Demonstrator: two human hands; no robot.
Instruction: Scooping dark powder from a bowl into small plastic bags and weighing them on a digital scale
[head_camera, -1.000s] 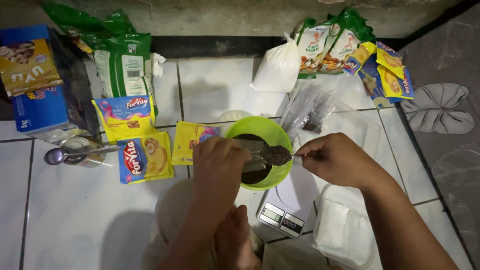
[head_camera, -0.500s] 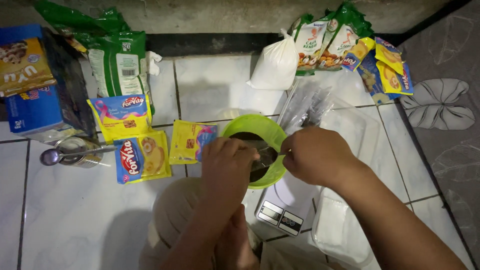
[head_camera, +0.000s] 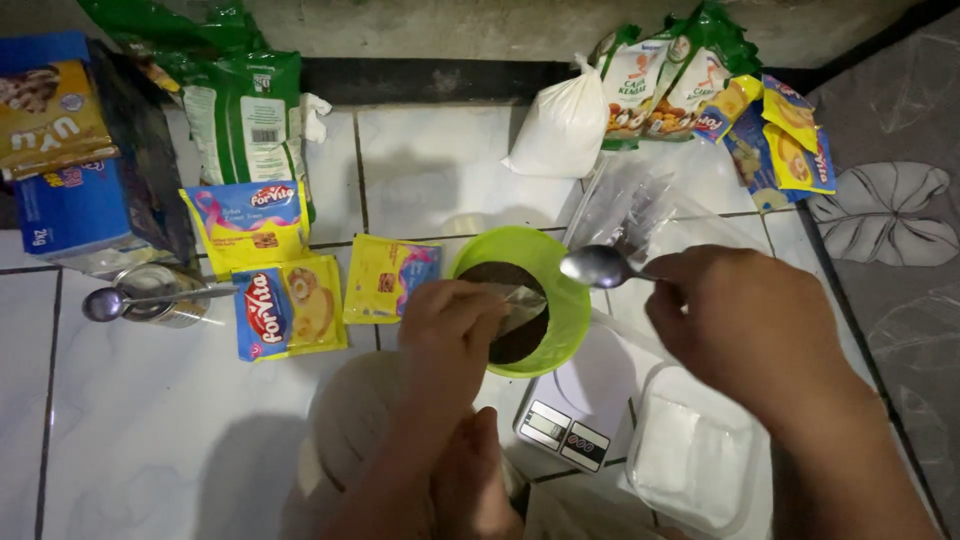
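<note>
A green bowl (head_camera: 568, 290) with dark brown powder in it stands on a small white kitchen scale (head_camera: 570, 425) on the white tiled floor. My left hand (head_camera: 447, 320) holds a small clear plastic bag (head_camera: 520, 305) tipped over the bowl's near left side. My right hand (head_camera: 745, 320) grips a metal spoon (head_camera: 598, 266), whose empty bowl hovers above the green bowl's right rim.
Yellow and blue sachets (head_camera: 288, 305) lie left of the bowl, beside a small tin with a spoon (head_camera: 150, 295). Boxes (head_camera: 60, 150) and green bags (head_camera: 245, 110) stand at the back left, a white powder bag (head_camera: 565, 130) and more packets (head_camera: 700, 85) behind. A clear container (head_camera: 700, 455) sits at right.
My right hand has lifted the spoon out of the bowl and drawn it right, above the rim. My left hand stays over the bowl with the small bag.
</note>
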